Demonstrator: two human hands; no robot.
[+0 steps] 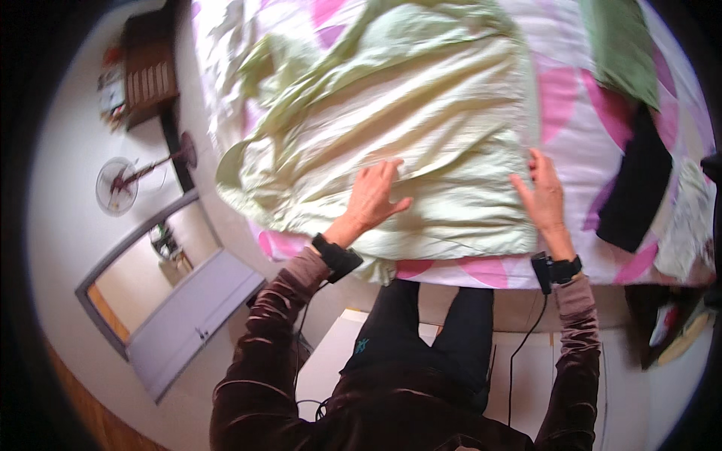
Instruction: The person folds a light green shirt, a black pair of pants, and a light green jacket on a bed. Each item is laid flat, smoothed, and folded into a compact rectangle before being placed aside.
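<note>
A pale green, wrinkled cloth garment [428,141] lies spread over a bed with a pink-and-white patterned sheet [561,186]. My left hand [373,194] is over the lower middle of the cloth, fingers spread, with nothing gripped. At the cloth's right edge is my right hand [538,191], its thumb and fingers apart beside the fabric. Whether either palm presses on the cloth cannot be told. Diagonal folds run across the fabric, and its left side is bunched up.
To the right lie a folded green cloth [623,51], a black folded cloth [637,180] and a pale patterned cloth [685,220]. A standing fan [117,186], a brown cabinet [149,79] and an open door [194,321] are at the left. Cables hang from both wrist devices.
</note>
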